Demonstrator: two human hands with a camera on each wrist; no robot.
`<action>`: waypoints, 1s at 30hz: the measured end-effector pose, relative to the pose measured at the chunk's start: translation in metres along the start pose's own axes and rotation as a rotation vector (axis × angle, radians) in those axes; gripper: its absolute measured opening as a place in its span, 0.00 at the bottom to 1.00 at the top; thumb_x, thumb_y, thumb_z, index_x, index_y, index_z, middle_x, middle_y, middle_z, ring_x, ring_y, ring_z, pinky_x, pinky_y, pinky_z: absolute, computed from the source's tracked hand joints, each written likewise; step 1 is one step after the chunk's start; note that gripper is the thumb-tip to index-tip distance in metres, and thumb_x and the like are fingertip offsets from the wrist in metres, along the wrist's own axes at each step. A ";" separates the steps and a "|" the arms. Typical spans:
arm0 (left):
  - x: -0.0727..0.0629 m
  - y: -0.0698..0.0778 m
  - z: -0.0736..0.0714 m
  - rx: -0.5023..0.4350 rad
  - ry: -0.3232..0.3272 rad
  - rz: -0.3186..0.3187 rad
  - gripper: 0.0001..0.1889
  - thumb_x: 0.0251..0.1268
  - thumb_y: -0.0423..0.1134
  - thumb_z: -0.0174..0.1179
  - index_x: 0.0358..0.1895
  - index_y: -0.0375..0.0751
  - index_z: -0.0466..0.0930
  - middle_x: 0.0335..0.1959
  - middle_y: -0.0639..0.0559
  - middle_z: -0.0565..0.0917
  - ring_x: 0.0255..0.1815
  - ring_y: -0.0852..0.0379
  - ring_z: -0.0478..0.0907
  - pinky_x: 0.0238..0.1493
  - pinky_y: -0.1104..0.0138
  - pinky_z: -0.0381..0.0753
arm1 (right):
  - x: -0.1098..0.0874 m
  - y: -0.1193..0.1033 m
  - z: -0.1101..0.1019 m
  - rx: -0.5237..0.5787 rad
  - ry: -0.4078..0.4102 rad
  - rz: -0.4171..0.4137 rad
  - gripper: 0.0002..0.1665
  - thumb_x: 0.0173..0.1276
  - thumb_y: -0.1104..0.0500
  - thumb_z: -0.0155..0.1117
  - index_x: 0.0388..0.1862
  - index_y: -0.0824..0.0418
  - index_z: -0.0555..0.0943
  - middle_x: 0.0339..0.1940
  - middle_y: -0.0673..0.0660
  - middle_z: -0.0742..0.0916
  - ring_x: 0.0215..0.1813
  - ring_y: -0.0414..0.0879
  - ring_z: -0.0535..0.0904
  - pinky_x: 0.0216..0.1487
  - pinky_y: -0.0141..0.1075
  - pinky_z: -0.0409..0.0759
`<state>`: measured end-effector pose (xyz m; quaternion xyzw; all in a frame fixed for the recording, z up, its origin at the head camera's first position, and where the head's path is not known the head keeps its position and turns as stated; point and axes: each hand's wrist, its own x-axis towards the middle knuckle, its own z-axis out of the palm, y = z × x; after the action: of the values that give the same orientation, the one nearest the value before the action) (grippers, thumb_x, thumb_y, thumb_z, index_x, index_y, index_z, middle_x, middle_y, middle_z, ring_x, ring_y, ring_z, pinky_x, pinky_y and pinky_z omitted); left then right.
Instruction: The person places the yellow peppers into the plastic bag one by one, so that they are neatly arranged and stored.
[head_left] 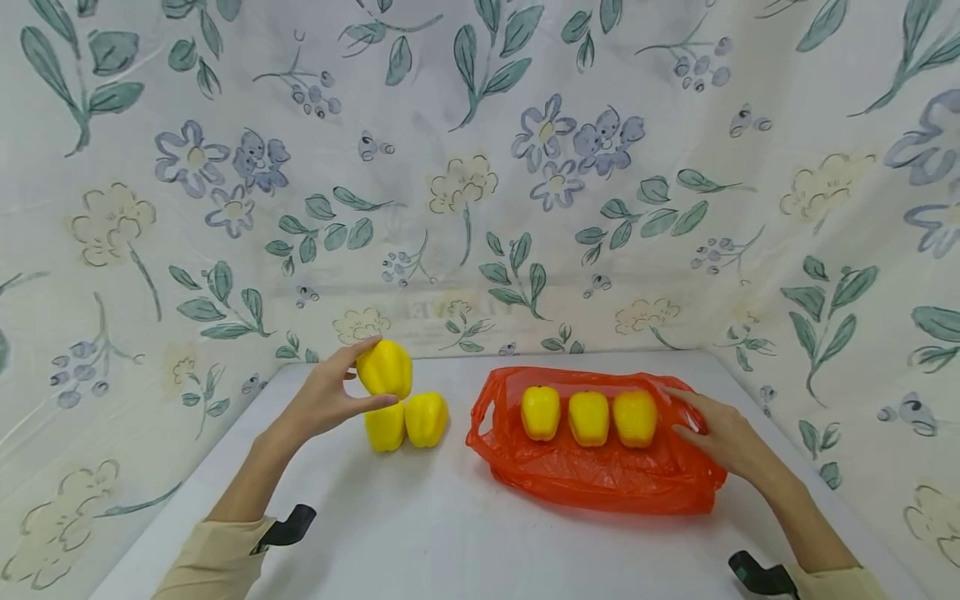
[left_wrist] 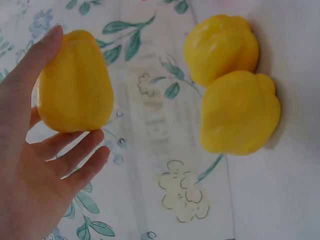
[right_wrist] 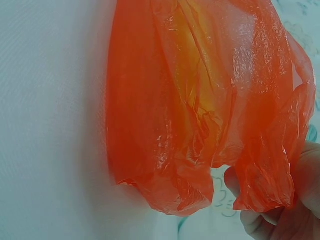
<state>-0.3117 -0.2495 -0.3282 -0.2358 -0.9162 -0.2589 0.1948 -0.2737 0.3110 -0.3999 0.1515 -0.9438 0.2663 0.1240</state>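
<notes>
My left hand (head_left: pixel 330 396) holds a yellow bell pepper (head_left: pixel 386 370) between thumb and fingers, raised over the table's left side. In the left wrist view the same pepper (left_wrist: pixel 76 82) stands upright against the thumb. Two more yellow peppers (head_left: pixel 427 420) sit side by side on the table just below it. My right hand (head_left: pixel 723 435) pinches the right side of a red plastic bag (head_left: pixel 600 487), which lies with its mouth spread. Three yellow peppers (head_left: pixel 588 418) stand in a row in the bag. Up close, thumb and fingers grip a crumpled part of the bag (right_wrist: pixel 265 185).
Both hands work over a white table (head_left: pixel 420 533). A floral curtain (head_left: pixel 465 183) hangs along its back and sides. The bag's left handle loop (head_left: pixel 483 417) lies toward the loose peppers. Dark devices (head_left: pixel 288 527) are strapped at both wrists.
</notes>
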 end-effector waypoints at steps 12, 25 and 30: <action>0.006 0.028 0.012 -0.015 0.010 0.076 0.47 0.49 0.61 0.72 0.74 0.59 0.61 0.64 0.55 0.77 0.53 0.60 0.76 0.53 0.59 0.82 | 0.000 0.000 0.001 -0.004 0.018 0.000 0.35 0.63 0.63 0.68 0.69 0.63 0.69 0.62 0.71 0.78 0.60 0.70 0.76 0.52 0.59 0.81; 0.020 0.049 0.029 -0.069 -0.028 0.166 0.45 0.51 0.59 0.71 0.74 0.55 0.63 0.65 0.56 0.76 0.50 0.63 0.75 0.51 0.63 0.82 | -0.003 0.003 0.001 -0.007 0.030 -0.013 0.34 0.63 0.63 0.68 0.68 0.64 0.70 0.61 0.71 0.79 0.59 0.69 0.76 0.51 0.59 0.82; 0.026 0.059 0.035 -0.096 -0.054 0.177 0.45 0.51 0.61 0.71 0.73 0.56 0.63 0.63 0.60 0.76 0.49 0.64 0.74 0.51 0.64 0.81 | -0.002 0.002 0.000 -0.013 0.035 -0.022 0.35 0.63 0.63 0.68 0.69 0.63 0.70 0.62 0.72 0.79 0.61 0.71 0.74 0.52 0.60 0.80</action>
<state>-0.3097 -0.1767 -0.3212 -0.3318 -0.8833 -0.2780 0.1803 -0.2727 0.3133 -0.4016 0.1567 -0.9414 0.2614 0.1443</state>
